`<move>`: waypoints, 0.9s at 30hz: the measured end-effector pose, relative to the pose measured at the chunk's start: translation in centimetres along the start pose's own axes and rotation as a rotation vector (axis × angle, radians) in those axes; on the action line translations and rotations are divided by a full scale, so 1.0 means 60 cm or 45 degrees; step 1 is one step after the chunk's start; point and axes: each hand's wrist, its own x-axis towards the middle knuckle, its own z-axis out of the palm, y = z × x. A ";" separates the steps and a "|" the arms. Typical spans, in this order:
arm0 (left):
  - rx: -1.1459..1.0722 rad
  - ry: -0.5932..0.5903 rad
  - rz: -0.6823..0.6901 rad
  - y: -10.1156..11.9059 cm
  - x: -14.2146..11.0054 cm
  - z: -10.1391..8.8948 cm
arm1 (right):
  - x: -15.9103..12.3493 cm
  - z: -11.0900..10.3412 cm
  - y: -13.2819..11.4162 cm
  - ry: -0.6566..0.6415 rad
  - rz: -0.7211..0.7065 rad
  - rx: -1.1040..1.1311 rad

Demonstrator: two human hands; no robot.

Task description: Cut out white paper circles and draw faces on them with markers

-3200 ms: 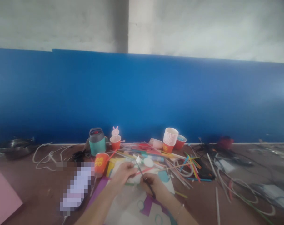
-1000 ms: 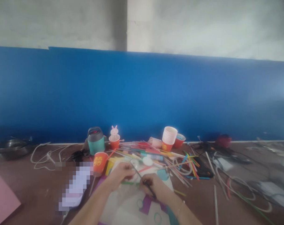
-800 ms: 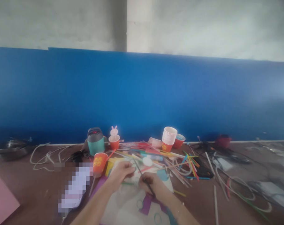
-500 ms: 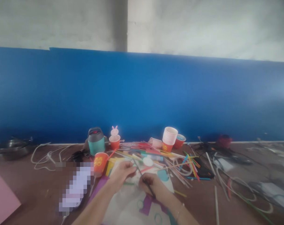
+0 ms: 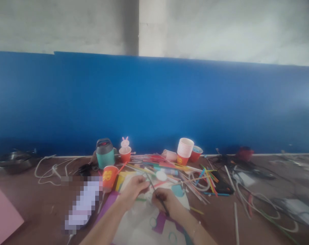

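My right hand (image 5: 166,200) is wrapped round a long, thin dark tool (image 5: 152,185). Its narrow end points up and away, and its thicker dark end sticks out below the palm; its exact kind is too blurred to tell. My left hand (image 5: 135,189) is closed, with thumb and fingertips together beside the tool's narrow end. Whatever is in that pinch is too small to make out. Beneath both hands lie white paper sheets (image 5: 136,223) with a purple paper piece (image 5: 159,223) and small green rings (image 5: 173,237). A white round disc (image 5: 161,176) lies just beyond the fingers.
An orange paper cup (image 5: 109,177), a teal flask (image 5: 105,157) and a cup with a pink bunny (image 5: 125,154) stand left. Stacked cups (image 5: 185,149) stand behind several coloured strips (image 5: 195,177). Cables (image 5: 266,204) sprawl right; a pixelated lilac object (image 5: 84,202) lies left.
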 end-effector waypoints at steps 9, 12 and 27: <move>-0.003 0.010 0.005 -0.001 0.001 0.001 | 0.004 -0.001 0.013 0.026 -0.061 -0.055; 0.006 0.012 0.003 0.000 0.001 0.000 | 0.008 0.000 0.025 0.057 -0.088 -0.106; 0.038 -0.007 0.019 -0.004 0.002 -0.004 | 0.008 -0.001 0.022 0.032 -0.064 -0.118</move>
